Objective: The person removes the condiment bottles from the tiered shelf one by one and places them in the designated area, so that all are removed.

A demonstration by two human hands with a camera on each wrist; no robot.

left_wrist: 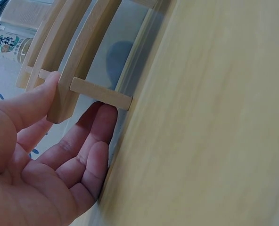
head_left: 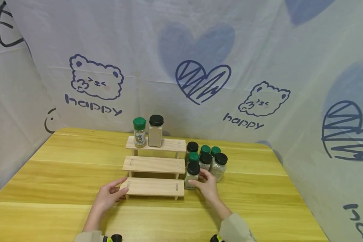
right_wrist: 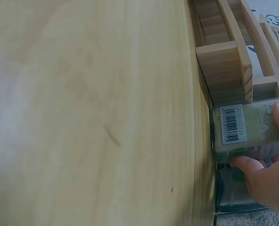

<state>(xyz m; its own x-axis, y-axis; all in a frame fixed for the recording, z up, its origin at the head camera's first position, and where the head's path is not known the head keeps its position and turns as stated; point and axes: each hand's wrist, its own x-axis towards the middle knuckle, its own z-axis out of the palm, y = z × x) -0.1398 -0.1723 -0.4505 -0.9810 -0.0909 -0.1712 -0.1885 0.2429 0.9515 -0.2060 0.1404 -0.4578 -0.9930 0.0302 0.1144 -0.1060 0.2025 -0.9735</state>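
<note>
A three-step wooden spice rack [head_left: 152,187] stands on the table. My left hand [head_left: 108,196] holds the left end of its lowest step; in the left wrist view the thumb lies against the board [left_wrist: 66,94] and the fingers curl beside the short leg. At the rack's right end my right hand [head_left: 208,186] grips a square clear spice jar [head_left: 191,179] with a black lid. Its barcode label shows in the right wrist view, where the jar [right_wrist: 257,125] is close beside the rack's end. A green-lidded jar [head_left: 139,134] and a black-lidded jar [head_left: 155,132] stand on the top step.
Several more jars with black or green lids, among them a large black-lidded jar [head_left: 219,168], crowd together right of the rack, just beyond my right hand. The wooden table [head_left: 63,168] ends at a patterned cloth [head_left: 145,67] hanging behind it.
</note>
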